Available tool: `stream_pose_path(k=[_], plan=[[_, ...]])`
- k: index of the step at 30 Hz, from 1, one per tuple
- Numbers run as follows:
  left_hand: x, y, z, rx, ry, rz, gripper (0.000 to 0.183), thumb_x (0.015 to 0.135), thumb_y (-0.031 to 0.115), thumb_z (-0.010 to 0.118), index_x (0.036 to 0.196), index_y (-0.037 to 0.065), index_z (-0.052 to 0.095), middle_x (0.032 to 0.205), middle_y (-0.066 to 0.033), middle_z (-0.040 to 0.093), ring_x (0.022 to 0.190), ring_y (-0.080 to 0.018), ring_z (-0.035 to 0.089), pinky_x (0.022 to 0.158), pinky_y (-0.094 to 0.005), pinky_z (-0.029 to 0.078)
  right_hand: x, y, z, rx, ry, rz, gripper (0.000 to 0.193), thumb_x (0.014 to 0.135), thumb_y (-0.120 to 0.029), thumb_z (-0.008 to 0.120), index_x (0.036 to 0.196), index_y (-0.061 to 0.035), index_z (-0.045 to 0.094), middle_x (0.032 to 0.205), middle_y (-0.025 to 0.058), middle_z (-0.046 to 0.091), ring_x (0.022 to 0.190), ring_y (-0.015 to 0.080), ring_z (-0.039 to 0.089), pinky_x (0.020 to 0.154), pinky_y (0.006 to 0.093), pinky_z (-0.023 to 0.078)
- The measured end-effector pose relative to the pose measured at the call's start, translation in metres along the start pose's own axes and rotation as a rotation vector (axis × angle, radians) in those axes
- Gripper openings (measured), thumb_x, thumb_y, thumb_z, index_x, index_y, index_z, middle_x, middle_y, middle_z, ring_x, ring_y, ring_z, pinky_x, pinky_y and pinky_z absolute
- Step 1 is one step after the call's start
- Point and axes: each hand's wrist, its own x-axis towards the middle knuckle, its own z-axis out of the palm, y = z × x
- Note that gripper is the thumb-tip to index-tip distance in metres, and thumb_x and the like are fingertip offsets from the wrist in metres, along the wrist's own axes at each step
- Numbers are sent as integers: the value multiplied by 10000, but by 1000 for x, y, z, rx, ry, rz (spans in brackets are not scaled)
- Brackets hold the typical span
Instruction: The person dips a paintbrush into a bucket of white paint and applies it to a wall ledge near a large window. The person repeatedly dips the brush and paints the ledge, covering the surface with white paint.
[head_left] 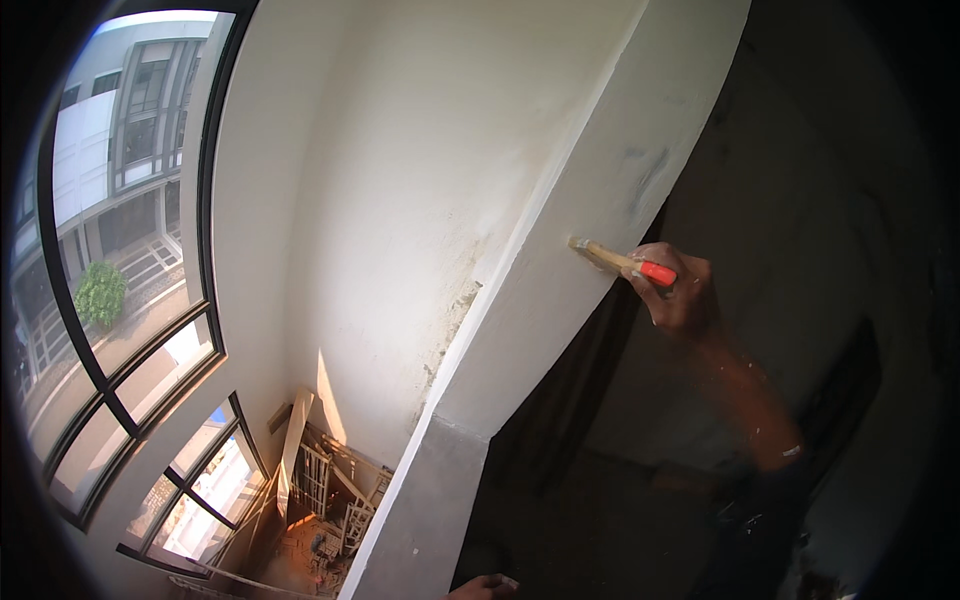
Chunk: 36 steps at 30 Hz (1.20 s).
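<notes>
My right hand (685,300) grips a paintbrush (608,257) with a pale wooden body and a red handle end. Its bristle end touches the face of a long white ledge (560,310) that runs diagonally through the view. Dark smudges mark the ledge's surface above the brush. White paint specks dot my right forearm. At the lower edge, only part of my left hand (484,587) shows beside the grey lower stretch of the ledge; most of its fingers are hidden.
Left of the ledge, a white wall (400,170) has a rough, chipped patch along the edge. Black-framed windows (210,200) line the far left. Far below lie wooden frames and planks (316,480) on a littered floor. Deep shadow fills the right side.
</notes>
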Motion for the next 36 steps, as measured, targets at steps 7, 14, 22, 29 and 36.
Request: stream_pose_path(k=[7, 14, 22, 29, 36], plan=[[11, -3, -4, 90, -2, -22, 199, 944, 238, 587, 1069, 87, 626, 979, 16, 606, 927, -104, 536, 843, -286, 438, 67, 57, -56, -312, 208, -68, 167, 872, -127, 686, 936, -15, 580, 835, 125, 671, 679, 264, 678, 567, 335, 521], [17, -12, -8, 199, 61, 20, 189, 941, 197, 577, 1074, 71, 625, 1000, 3, 613, 984, -116, 535, 876, -304, 439, 97, 85, -82, -590, 243, -130, 175, 850, -123, 699, 947, -35, 583, 869, 105, 654, 715, 282, 670, 612, 362, 547], [28, -9, 1, 267, 125, -29, 177, 931, 142, 572, 1075, 59, 634, 1020, -31, 638, 992, -141, 558, 898, -311, 450, 6, 31, -7, -210, -25, -226, 174, 798, -57, 700, 872, -36, 544, 861, 119, 632, 748, 308, 659, 615, 371, 556], [35, -16, -12, 236, 118, -50, 164, 921, 137, 577, 1050, 57, 638, 993, -24, 632, 956, -138, 560, 863, -295, 460, 19, 37, -30, -149, -3, -25, 147, 841, -82, 691, 880, -33, 557, 797, 119, 650, 706, 304, 669, 592, 356, 529], [33, -15, -12, 121, 55, -50, 209, 921, 219, 587, 1060, 68, 624, 986, -11, 616, 931, -132, 555, 825, -288, 461, 90, 96, -89, -440, 283, -79, 147, 872, -113, 673, 944, -28, 578, 835, 128, 666, 742, 312, 681, 629, 377, 537]])
